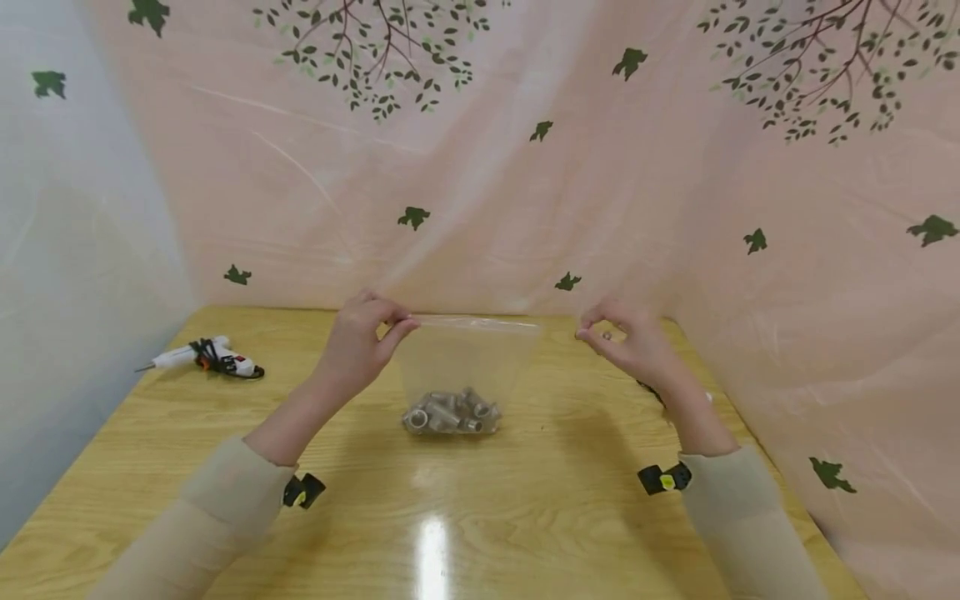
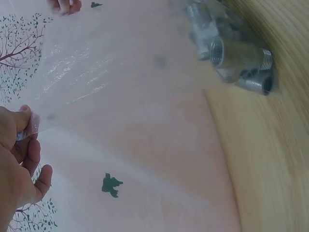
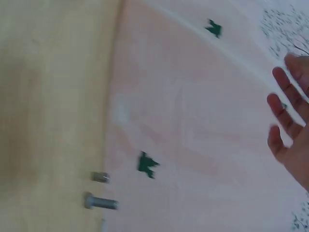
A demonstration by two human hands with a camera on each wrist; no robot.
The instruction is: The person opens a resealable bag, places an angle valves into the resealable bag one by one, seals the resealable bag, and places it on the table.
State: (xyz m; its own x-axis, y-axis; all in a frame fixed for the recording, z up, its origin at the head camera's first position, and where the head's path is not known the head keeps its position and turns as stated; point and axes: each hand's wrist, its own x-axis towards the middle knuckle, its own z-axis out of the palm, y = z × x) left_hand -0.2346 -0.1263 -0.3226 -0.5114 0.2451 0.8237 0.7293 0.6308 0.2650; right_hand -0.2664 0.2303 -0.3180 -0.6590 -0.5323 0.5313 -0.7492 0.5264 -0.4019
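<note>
A clear zip bag hangs upright with its top edge stretched out to the right. Several grey metal threaded pipe fittings lie heaped in its bottom, close over the table. Thumb and fingers of my left hand pinch the bag's upper left corner; the left wrist view shows the fittings through the film. My right hand is raised to the right of the bag, apart from its upper right corner. In the right wrist view, the right hand has its fingers loosely bent and holds nothing.
On the wooden table, a white glue gun wrapped in its black cord lies at the far left. A bolt and a short metal piece lie near the back edge. A leaf-patterned curtain surrounds the table.
</note>
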